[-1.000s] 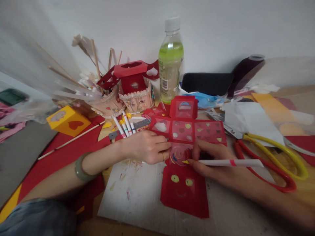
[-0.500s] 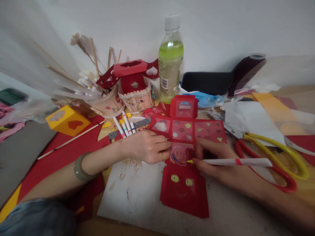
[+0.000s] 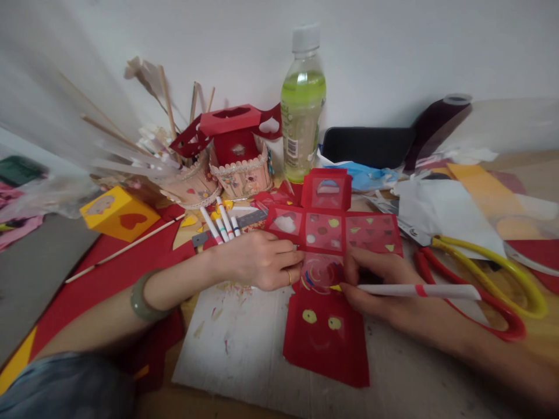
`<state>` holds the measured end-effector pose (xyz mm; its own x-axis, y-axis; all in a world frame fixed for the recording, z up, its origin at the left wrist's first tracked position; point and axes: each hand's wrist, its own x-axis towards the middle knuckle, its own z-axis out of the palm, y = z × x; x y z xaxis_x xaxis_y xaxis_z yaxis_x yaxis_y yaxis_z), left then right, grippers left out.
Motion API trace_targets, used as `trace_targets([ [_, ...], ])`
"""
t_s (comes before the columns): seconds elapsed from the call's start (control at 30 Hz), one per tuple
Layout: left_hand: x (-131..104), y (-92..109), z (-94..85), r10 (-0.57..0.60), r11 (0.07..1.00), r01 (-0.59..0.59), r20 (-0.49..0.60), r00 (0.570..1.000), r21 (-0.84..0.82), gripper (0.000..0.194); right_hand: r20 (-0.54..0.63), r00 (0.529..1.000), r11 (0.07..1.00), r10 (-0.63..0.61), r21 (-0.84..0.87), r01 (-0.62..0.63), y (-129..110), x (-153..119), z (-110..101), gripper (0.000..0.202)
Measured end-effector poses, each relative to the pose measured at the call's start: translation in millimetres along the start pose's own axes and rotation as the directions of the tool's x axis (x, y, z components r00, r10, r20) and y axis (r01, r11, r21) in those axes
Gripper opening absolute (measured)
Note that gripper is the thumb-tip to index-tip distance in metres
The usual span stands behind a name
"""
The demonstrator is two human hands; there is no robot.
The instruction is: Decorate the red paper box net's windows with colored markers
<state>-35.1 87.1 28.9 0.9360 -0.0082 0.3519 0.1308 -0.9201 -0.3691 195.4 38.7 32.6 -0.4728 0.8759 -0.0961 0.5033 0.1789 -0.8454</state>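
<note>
On white board [image 3: 209, 355], gripping marker [image 3: 414, 290] in right hand [image 3: 371, 279] at swirl panel [image 3: 321, 269] of flat red cutout [image 3: 325, 358]; touching edge with left hand [image 3: 264, 260], can't tell if pinching. Decorated on other panels; seemingly unfinished here.

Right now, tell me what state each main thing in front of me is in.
Red card cutout: unfolded.
White marker: held in the right hand, nearly level.
Left hand: resting at the cutout's left edge.
Bottle: upright, capped, partly filled.
Scissors: lying down, handles apart; blade tips unclear.
Yellow box: folded into shape.
Black slab: propped on its long edge.
</note>
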Motion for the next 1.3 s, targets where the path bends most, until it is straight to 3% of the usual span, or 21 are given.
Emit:
trace_targets([
  [0.6,-1.1,-0.6,0.1,0.010,1.000,-0.010,0.007,1.000,0.019,0.021,0.034,0.999,1.000,0.007,0.006,-0.008,3.9,0.4,1.9,0.020],
  [0.93,-2.6,0.2,1.7,0.002,1.000,-0.002,-0.024,1.000,0.005,0.017,-0.085,0.996,1.000,-0.009,-0.002,0.009,4.5,-0.3,-3.2,0.022],
  [1.3,-3.8,-0.2,2.1,-0.002,1.000,0.002,-0.003,1.000,0.017,0.019,-0.043,0.999,1.000,0.003,-0.022,-0.004,4.3,2.3,-2.7,0.022],
])
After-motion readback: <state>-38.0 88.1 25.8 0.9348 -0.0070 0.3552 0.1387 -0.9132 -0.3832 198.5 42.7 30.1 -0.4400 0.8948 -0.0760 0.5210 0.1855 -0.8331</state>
